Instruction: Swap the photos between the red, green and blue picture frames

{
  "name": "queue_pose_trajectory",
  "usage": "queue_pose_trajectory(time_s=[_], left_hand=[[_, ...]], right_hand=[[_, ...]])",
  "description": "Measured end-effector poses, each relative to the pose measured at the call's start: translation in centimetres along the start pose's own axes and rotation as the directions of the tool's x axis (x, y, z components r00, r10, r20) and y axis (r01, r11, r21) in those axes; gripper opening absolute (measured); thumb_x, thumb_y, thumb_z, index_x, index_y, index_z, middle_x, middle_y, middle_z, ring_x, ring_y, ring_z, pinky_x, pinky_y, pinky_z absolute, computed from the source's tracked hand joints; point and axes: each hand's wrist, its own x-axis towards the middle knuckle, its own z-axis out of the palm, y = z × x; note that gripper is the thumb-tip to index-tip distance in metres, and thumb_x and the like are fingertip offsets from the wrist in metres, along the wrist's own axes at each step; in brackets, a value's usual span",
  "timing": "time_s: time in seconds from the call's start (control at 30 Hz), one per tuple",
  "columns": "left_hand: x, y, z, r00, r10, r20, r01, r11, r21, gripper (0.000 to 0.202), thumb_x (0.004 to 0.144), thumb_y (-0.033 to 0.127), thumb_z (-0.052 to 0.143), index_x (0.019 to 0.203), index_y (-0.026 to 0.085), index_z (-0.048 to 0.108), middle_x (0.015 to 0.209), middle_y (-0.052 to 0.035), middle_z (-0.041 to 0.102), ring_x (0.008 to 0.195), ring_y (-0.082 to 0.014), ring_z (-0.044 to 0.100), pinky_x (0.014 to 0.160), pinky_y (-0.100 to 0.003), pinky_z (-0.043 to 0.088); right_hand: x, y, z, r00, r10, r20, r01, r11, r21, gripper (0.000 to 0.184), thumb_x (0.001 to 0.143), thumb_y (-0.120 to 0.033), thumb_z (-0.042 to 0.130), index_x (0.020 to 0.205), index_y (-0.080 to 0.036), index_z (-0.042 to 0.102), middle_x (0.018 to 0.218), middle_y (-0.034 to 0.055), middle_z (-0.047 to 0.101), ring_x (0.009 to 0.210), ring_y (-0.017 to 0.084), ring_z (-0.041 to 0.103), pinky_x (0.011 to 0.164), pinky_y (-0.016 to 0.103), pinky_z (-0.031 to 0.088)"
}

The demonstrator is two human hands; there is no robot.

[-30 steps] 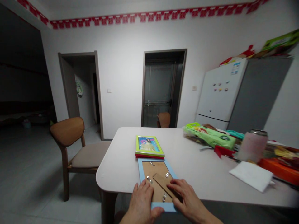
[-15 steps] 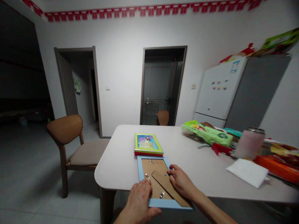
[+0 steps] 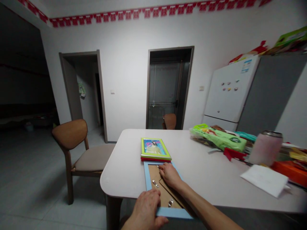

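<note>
Blue photo frame is back-up at lower centre, far end touching the frame stack. Left hand rests over its lower-left corner, fingers together, thumb apart; can't tell if clamped. Right hand reaches the top clip, fingers bunched; can't tell if pinched.

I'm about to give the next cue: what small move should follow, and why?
Probably turn the top clip with the right hand: that hand is right at the clip, while the left hand rests on the blue frame, which should help steady it.
</note>
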Motion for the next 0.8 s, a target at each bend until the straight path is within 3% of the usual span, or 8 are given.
queue_pose_trajectory(time_s=[0.2,0.47,0.8], left_hand=[[0.1,0.1,-0.4,1.000,-0.015,0.013,0.016,0.999,-0.038,0.040,0.057,0.029,0.070,0.091,0.016,0.052,0.113,-0.0078,0.051,0.102,-0.0231,0.045,0.090,-0.036,0.034],[0.0,-0.2,0.0,0.999,-0.041,0.031,0.043,0.997,-0.058,0.065,0.059,0.031,0.068,0.115,0.013,0.040,0.118,-0.0115,0.046,0.108,-0.0249,0.040,0.095,-0.037,0.029],[0.1,0.4,-1.1,0.998,-0.051,0.041,0.054,0.997,-0.053,0.044,0.059,0.031,0.067,0.097,0.017,0.049,0.102,-0.0054,0.054,0.093,-0.0208,0.049,0.085,-0.030,0.038]], right_hand=[[2.0,0.3,1.9,0.994,0.104,-0.041,-0.104,0.995,-0.005,0.024,0.073,-0.024,0.042,0.075,-0.019,0.065,0.080,0.0071,0.065,0.075,0.016,0.056,0.065,0.023,0.035],[3.3,0.7,2.7,0.982,0.180,-0.063,-0.179,0.984,0.020,0.018,0.071,-0.021,0.045,0.069,-0.016,0.062,0.074,0.0076,0.066,0.070,0.015,0.058,0.061,0.022,0.035],[3.4,0.9,2.2,0.966,0.245,-0.087,-0.242,0.969,0.045,0.016,0.071,-0.020,0.046,0.075,-0.013,0.060,0.077,0.0102,0.064,0.071,0.016,0.056,0.059,0.023,0.034]])
